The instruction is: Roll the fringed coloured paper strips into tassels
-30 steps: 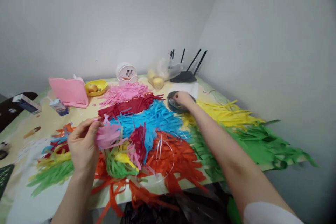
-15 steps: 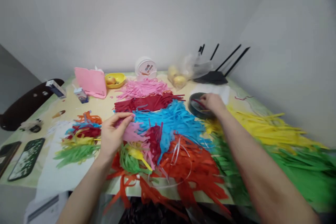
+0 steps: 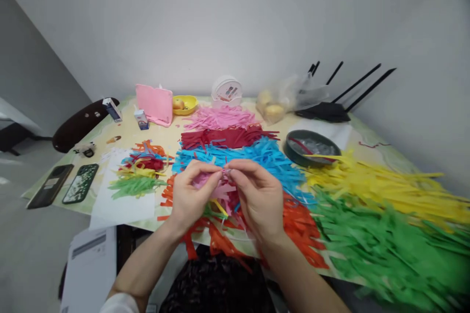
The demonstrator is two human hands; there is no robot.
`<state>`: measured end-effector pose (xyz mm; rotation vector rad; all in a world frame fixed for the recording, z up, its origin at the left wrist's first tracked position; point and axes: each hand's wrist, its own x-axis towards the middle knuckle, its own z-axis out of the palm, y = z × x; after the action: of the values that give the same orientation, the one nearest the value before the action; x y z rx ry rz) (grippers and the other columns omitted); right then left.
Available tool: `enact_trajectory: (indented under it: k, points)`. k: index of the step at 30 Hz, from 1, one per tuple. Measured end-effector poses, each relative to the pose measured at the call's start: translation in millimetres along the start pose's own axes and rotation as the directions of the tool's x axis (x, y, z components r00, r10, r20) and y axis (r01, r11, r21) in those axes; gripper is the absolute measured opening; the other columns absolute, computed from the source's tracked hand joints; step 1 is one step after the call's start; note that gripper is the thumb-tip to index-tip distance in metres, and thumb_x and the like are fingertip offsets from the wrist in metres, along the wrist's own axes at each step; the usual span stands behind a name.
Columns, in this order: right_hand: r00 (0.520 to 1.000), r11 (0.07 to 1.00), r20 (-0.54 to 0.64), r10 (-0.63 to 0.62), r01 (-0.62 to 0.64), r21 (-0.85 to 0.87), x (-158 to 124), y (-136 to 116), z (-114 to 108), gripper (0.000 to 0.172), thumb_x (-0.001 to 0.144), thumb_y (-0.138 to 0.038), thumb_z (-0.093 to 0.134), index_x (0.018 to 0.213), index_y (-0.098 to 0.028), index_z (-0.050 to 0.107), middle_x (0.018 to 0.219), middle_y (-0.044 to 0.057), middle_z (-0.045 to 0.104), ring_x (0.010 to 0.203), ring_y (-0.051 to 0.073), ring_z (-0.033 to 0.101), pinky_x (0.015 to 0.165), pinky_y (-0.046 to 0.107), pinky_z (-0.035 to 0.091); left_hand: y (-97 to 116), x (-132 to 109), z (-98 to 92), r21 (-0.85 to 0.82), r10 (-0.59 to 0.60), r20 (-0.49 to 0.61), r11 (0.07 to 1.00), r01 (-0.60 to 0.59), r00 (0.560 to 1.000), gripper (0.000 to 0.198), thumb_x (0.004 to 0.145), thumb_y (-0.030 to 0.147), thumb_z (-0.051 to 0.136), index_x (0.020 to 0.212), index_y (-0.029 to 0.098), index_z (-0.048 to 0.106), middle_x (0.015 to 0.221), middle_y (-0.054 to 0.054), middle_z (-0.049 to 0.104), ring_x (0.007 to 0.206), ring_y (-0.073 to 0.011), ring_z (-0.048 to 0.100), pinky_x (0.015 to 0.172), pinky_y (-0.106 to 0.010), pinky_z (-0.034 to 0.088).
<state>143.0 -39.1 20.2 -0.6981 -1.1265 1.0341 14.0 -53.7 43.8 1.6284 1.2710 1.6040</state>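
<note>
Pink paper-strip bundle [image 3: 225,189]: pinched at fingertips by left hand [image 3: 191,198] and right hand [image 3: 259,200], above orange strips [image 3: 301,225], near front edge of table [image 3: 121,132]. Firm, even pinch advised; neighbouring loose strips likely to snag.

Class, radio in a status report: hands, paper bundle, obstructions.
Left hand, right hand: both pinched on pink paper bundle. Bundle held over orange strips. Blue strips beyond; dark dish apart, far right.
</note>
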Motion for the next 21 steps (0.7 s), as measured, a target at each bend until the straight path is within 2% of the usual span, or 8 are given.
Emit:
enact_trajectory:
  k: [3,7,9,11,15,18,21]
  points:
    - [1.0,1.0,-0.024,0.007,-0.007,-0.004,-7.7,3.9,2.9,0.003,0.083,-0.026,0.074,0.085,-0.025,0.074,0.086,0.002,0.074,0.086,0.017,0.069,0.083,0.032,0.057,0.0,-8.5,-3.9,-0.015,-0.046,-0.02,0.999,0.046,0.999,0.005,0.081,0.023,0.072,0.079,0.019,0.075,0.076,-0.002,0.072,0.073,-0.0154,0.065,0.073,-0.027,0.051]
    - [0.999,0.996,-0.03,-0.024,0.021,-0.081,-16.5,-3.3,6.9,0.003,0.083,-0.022,0.072,0.086,-0.024,0.073,0.085,0.002,0.074,0.083,0.017,0.07,0.081,0.031,0.058,0.1,-16.3,-7.5,-0.024,-0.076,-0.025,0.997,0.075,0.997,0.007,0.084,0.023,0.07,0.08,0.018,0.073,0.078,-0.003,0.072,0.075,-0.0162,0.066,0.073,-0.028,0.05]
    - [0.999,0.99,-0.034,-0.042,0.037,-0.134,-19.7,-6.8,8.4,0.005,0.083,-0.021,0.072,0.087,-0.024,0.073,0.085,0.001,0.074,0.081,0.016,0.07,0.078,0.029,0.058,-0.3,-19.4,-8.6,0.033,-0.005,-0.024,0.999,0.006,1.0,0.007,0.085,0.023,0.069,0.08,0.019,0.072,0.078,-0.003,0.072,0.076,-0.0167,0.065,0.074,-0.029,0.049]
    - [0.996,0.977,-0.033,-0.077,0.069,-0.201,-21.4,-8.2,8.6,0.004,0.083,-0.021,0.072,0.087,-0.023,0.073,0.084,0.002,0.073,0.08,0.016,0.069,0.075,0.029,0.057,-1.5,-22.2,-9.5,0.137,0.12,-0.024,0.984,-0.116,0.992,0.007,0.086,0.022,0.068,0.08,0.02,0.071,0.079,-0.002,0.073,0.078,-0.0171,0.064,0.075,-0.03,0.048]
    - [0.994,0.951,0.007,-0.111,0.108,-0.288,-22.3,-5.5,4.9,0.003,0.085,-0.023,0.07,0.087,-0.021,0.072,0.083,0.002,0.074,0.077,0.016,0.069,0.071,0.028,0.056,-5.3,-26.4,-11.5,0.368,0.362,0.023,0.864,-0.344,0.932,0.006,0.089,0.018,0.065,0.084,0.02,0.069,0.078,-0.002,0.072,0.079,-0.0178,0.061,0.08,-0.033,0.045]
    - [0.99,0.919,0.064,-0.123,0.138,-0.37,-22.7,-2.3,0.8,0.005,0.088,-0.023,0.068,0.089,-0.022,0.072,0.086,0.003,0.074,0.08,0.017,0.069,0.074,0.03,0.056,-7.9,-28.5,-12.8,0.444,0.447,0.073,0.786,-0.43,0.892,0.006,0.091,0.017,0.063,0.088,0.019,0.067,0.08,-0.003,0.072,0.082,-0.018,0.062,0.085,-0.035,0.045]
    - [0.968,0.856,0.129,-0.216,0.252,-0.452,-23.3,-1.8,-1.8,0.007,0.09,-0.02,0.065,0.09,-0.022,0.071,0.087,0.002,0.074,0.082,0.017,0.069,0.077,0.031,0.055,-10.0,-29.8,-13.0,0.469,0.468,0.131,0.747,-0.471,0.874,0.006,0.09,0.016,0.062,0.089,0.019,0.067,0.081,-0.003,0.074,0.082,-0.0182,0.064,0.089,-0.037,0.044]
